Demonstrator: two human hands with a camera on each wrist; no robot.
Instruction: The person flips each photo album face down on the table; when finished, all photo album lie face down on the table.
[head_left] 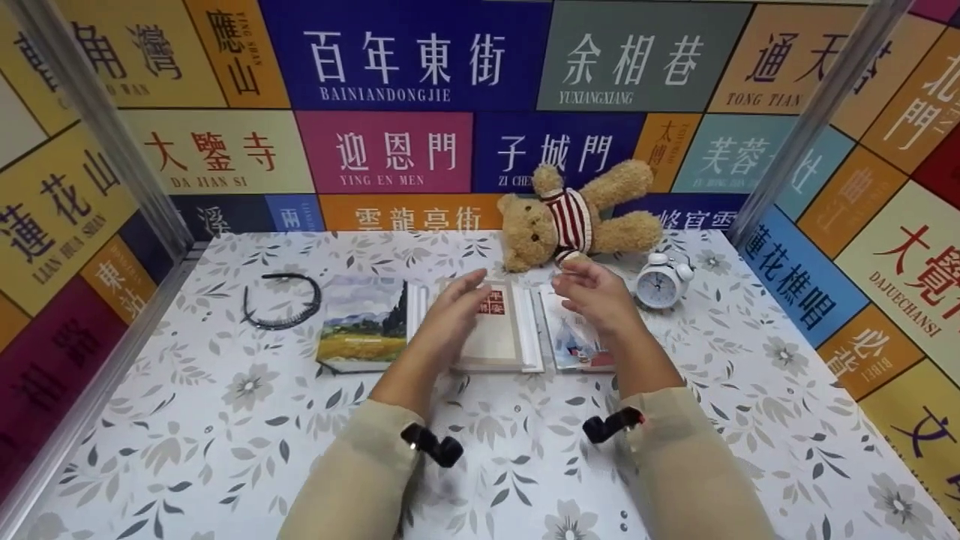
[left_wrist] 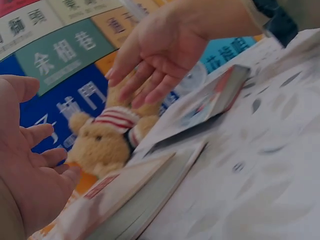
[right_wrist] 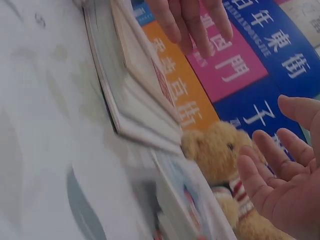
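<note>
Three books lie in a row on the table. A landscape painting covers the left one point(head_left: 360, 322), the middle book point(head_left: 495, 341) is beige with a red square, and the right book point(head_left: 581, 349) is pale with a blue picture. My left hand point(head_left: 451, 315) hovers over the left part of the middle book, fingers loosely spread, holding nothing. Above the right book is my right hand point(head_left: 596, 300), also relaxed and without anything in it; it hides part of that cover. In the left wrist view a gap shows between the right hand point(left_wrist: 167, 50) and the right book point(left_wrist: 210, 102).
Behind the books a teddy bear point(head_left: 574, 225) in a striped shirt lies on its side. A white alarm clock point(head_left: 661, 281) stands at the right. A black curved band, like a toothed headband point(head_left: 281, 324), lies at the left. Patterned walls enclose the flowered table point(head_left: 517, 465).
</note>
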